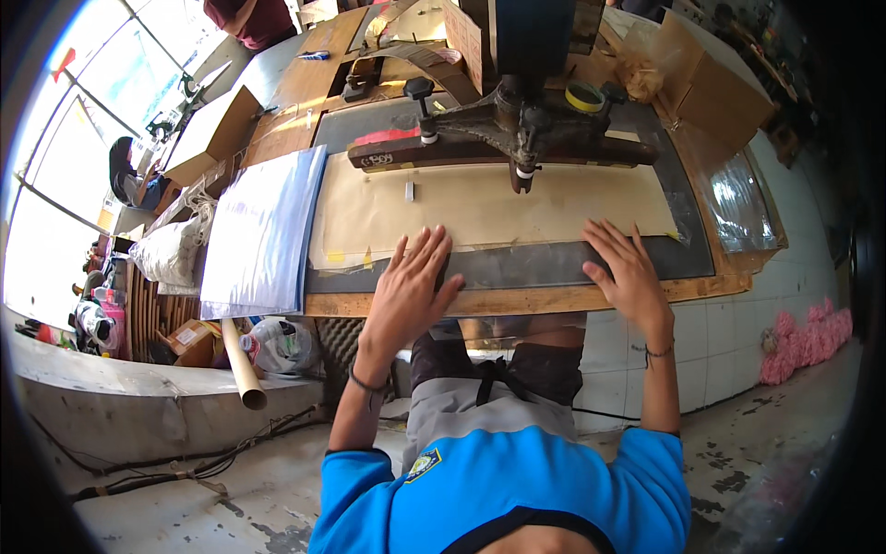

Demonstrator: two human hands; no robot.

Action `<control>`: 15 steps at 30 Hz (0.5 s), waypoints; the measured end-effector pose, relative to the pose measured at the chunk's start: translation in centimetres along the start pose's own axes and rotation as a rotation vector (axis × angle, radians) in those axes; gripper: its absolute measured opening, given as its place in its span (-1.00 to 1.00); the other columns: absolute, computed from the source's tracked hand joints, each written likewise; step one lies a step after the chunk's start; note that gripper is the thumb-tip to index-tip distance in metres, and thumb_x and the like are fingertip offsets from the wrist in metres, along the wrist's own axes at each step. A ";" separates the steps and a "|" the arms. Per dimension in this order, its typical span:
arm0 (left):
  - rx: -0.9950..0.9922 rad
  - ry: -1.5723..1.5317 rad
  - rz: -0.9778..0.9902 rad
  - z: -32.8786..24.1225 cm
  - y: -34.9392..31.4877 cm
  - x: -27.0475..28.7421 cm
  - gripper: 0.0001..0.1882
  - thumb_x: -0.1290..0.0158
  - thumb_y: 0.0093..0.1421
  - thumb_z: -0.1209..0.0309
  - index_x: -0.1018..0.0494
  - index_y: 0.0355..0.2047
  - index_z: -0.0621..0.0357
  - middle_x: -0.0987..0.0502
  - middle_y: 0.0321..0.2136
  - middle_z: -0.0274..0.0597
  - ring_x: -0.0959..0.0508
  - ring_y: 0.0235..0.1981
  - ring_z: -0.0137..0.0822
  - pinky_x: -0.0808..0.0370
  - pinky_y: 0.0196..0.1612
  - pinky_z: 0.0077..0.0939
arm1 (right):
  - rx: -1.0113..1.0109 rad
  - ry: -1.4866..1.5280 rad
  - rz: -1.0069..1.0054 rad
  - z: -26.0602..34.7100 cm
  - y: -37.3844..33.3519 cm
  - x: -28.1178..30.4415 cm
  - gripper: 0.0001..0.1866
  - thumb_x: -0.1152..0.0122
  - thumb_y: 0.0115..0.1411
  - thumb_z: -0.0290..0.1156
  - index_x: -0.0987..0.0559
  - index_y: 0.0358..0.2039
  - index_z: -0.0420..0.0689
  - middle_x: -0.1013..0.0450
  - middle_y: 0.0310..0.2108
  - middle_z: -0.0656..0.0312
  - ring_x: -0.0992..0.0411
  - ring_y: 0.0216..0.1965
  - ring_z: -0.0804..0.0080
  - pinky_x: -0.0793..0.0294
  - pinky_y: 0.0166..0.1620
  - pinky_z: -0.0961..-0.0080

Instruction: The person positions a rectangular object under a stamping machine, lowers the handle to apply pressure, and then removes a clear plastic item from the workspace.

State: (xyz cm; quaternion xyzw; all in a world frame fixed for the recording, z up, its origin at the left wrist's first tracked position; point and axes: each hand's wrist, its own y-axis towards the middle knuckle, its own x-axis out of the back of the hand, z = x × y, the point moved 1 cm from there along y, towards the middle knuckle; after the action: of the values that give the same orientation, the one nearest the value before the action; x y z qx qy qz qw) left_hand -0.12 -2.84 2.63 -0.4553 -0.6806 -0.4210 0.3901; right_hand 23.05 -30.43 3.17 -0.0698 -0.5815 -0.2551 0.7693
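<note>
My left hand [413, 280] is open, its fingers reaching onto the near edge of a tan sheet [517, 208] taped over a dark grey mat [517, 266]. Farther right, my right hand [629, 274] is also open, fingertips at the same edge and thumb apart. Neither hand holds anything. A small grey block [409, 191] rests on the sheet beyond my left fingers. Over the sheet's far side is a machine's dark horizontal bar [572, 150], carried by a metal bracket with black knobs. Left of the sheet lies a stack of clear plastic sheets [263, 226].
A roll of yellow tape [584, 96] lies behind the bar. An open cardboard box [715, 88] and plastic-wrapped sheets [738, 208] are at the right. Left are another carton [217, 134], a white sack [171, 249] and a cardboard tube [243, 369]. Another person [254, 20] stands beyond.
</note>
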 end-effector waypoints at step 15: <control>-0.028 0.058 -0.147 3.4 2.9 -1.5 -0.36 -0.07 0.42 0.11 -0.38 0.31 0.39 -0.37 0.36 0.19 -0.30 0.44 0.09 -0.17 0.51 -0.08 | 0.004 0.041 -0.073 -1.3 4.2 -2.4 -0.36 -0.08 0.47 0.05 -0.46 0.33 -0.17 -0.29 0.43 0.02 -0.16 0.50 0.08 -0.04 0.53 0.01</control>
State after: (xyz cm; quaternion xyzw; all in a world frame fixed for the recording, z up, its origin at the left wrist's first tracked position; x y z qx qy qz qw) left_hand 2.53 0.56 0.70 -0.3973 -0.6944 -0.4711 0.3715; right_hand 25.71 -26.54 1.33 -0.0418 -0.5685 -0.2832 0.7713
